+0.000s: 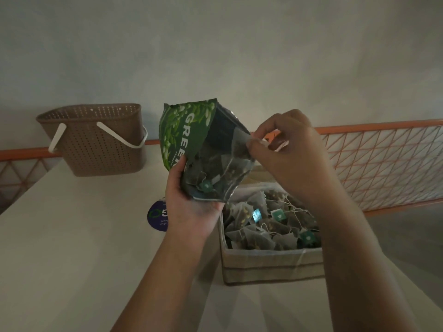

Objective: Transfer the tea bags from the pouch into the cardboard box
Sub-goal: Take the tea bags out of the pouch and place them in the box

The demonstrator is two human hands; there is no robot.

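Note:
My left hand (191, 200) grips the lower part of a green tea pouch (182, 130), held tilted above the table with its open mouth turned toward me. Several mesh tea bags lie inside it. My right hand (287, 152) pinches one pyramid tea bag (239, 146) at the pouch's opening, between thumb and fingertips. Below my right hand stands the open cardboard box (273, 264), holding several tea bags (268, 226) with strings and teal tags.
A brown perforated plastic basket (96, 142) with white handles stands at the table's far left. A round dark blue sticker (157, 219) lies on the white table (72, 236) beside my left wrist. An orange wire-mesh rail (383, 161) runs behind the table.

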